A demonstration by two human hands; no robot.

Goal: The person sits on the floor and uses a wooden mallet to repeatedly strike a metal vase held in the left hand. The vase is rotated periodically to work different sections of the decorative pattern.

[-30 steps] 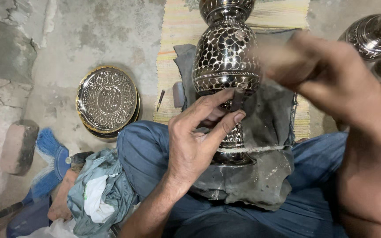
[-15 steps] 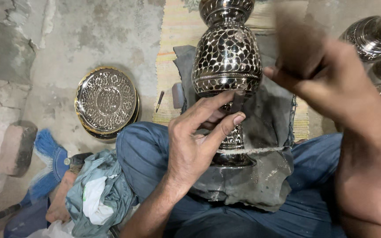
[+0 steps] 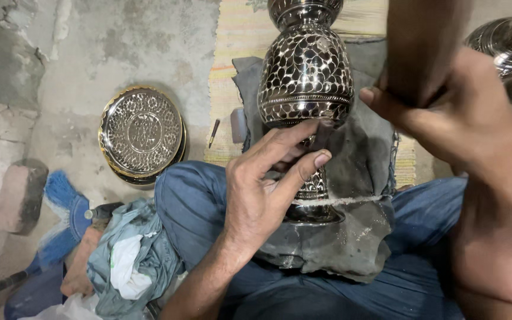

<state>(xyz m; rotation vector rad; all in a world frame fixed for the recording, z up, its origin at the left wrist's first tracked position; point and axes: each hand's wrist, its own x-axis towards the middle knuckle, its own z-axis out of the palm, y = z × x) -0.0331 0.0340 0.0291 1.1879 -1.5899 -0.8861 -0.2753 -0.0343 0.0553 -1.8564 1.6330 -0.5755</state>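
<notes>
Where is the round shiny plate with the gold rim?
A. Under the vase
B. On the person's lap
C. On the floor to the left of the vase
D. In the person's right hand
C: the engraved plate lies on the grey floor, well left of the vase that the left hand steadies.

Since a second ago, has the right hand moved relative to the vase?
Yes. The right hand, gripping a dark tool, has risen and drawn nearer the camera, to the right of the engraved vase, which the left hand holds in place.
</notes>
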